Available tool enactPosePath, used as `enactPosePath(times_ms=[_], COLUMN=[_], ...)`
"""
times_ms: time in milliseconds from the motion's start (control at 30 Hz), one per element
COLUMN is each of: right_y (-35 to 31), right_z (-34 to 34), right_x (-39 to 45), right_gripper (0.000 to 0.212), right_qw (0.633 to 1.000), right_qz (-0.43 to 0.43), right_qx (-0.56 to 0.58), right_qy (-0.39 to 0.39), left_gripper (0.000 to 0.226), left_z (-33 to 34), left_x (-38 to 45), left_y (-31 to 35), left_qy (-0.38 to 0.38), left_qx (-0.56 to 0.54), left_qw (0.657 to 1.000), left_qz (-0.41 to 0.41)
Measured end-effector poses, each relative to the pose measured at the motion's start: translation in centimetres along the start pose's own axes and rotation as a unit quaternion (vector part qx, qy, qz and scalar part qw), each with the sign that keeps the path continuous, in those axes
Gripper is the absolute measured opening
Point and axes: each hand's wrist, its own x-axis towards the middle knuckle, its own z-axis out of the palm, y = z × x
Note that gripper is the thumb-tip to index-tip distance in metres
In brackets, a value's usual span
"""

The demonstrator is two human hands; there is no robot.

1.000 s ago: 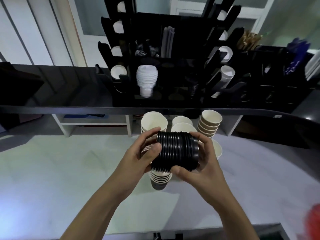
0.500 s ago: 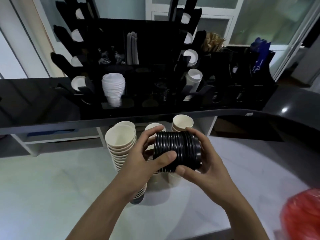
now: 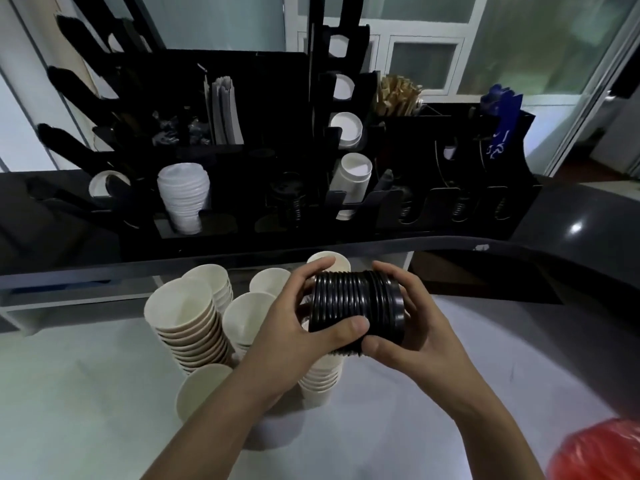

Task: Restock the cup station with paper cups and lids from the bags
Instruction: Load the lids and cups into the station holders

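Left hand (image 3: pixel 294 327) fingers curl over the top of a ribbed stack of black plastic lids (image 3: pixel 356 308), thumb pressed along the near side; right hand (image 3: pixel 412 327) cups the stack's other end, fingers wrapped over the top, thumb underneath. Both hands grip it, stack lying sideways between the palms, held in the air.

Directly below and left of the fingers: several nested stacks of cream paper cups (image 3: pixel 188 323) standing on the pale counter (image 3: pixel 69 393), one stack right under the lids. Beyond the fingers, past the dark raised ledge (image 3: pixel 450 244), sits the black slotted cup-and-lid organiser (image 3: pixel 242 161). It holds a stack of white lids (image 3: pixel 183 195) ahead-left, white cups (image 3: pixel 353 176) in angled slots straight ahead, and dark slots further right, contents hard to read. A red plastic bag (image 3: pixel 602 452) sits at the near right, well apart from the hands.

Step in hand, as judged: lids squared up between the palms, ready to load. Next move calls for lifting the stack up and forward over the ledge, turning it to match a free lid slot, and keeping end pressure so the stack doesn't splay.

Room: open air above the hands up to the ledge. Watch the ledge edge ahead and the cup stacks below; a low sweep would likely topple them. Right side is freer.
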Motion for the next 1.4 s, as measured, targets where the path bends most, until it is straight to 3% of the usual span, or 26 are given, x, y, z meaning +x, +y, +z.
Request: enactPosePath(times_ms=[500, 967, 1167, 1400], right_y=[1.1, 1.1, -1.3, -2.9], right_z=[-10.4, -15.0, -17.8, -20.3], right_x=[3.0, 7.1, 11.7, 19.4], right_gripper=[0.082, 0.083, 0.081, 0.083], right_qw=[1.0, 0.999, 0.991, 0.949], right_qz=[-0.004, -0.025, -0.064, -0.098], right_qx=[-0.001, -0.023, -0.113, -0.298], right_qy=[0.004, 0.025, 0.037, 0.03], left_gripper=[0.08, 0.08, 0.081, 0.08], left_z=[8.5, 9.9, 10.2, 10.5], left_x=[6.1, 10.5, 12.2, 13.4], left_y=[-1.0, -1.2, -1.6, -1.9], left_qy=[0.03, 0.06, 0.072, 0.082], left_qx=[-0.006, -0.023, -0.031, -0.042], left_qw=[0.999, 0.998, 0.997, 0.996], left_qz=[0.01, 0.017, 0.022, 0.019])
